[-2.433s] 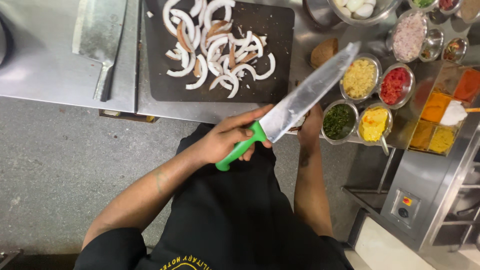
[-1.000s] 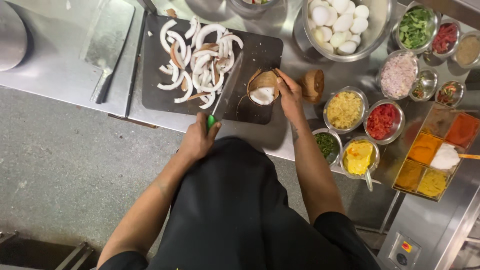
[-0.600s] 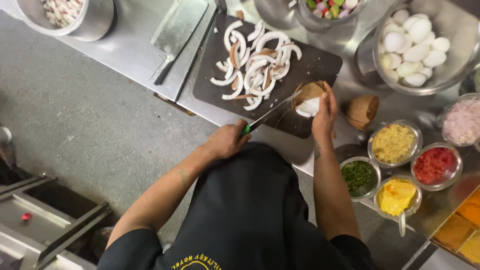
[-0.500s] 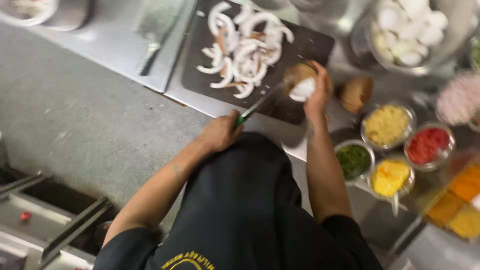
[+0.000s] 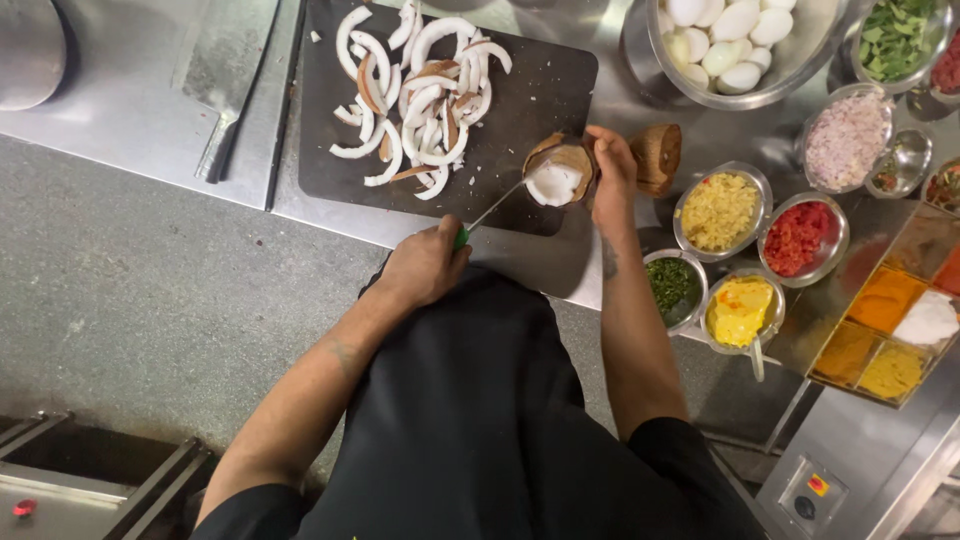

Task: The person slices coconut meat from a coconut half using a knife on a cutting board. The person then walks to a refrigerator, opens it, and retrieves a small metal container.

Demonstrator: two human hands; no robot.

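left hand (image 5: pixel 425 265) clamped on knife (image 5: pixel 492 208), right hand (image 5: pixel 612 170) gripping coconut half (image 5: pixel 558 175) on board (image 5: pixel 540 100).

You have one dark cutting board (image 5: pixel 540 90), one green-handled knife (image 5: pixel 490 212), one cleaver (image 5: pixel 225 75) and two coconut halves (image 5: pixel 557 175). One large steel bowl (image 5: pixel 800 75) holds about eight white eggs (image 5: pixel 735 25). Four small round bowls (image 5: pixel 690 190) sit nearest your right arm.

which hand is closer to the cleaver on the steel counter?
Left. The left hand, gripping the green-handled knife, sits right of the cleaver; the right hand, on the coconut half, is farther right.
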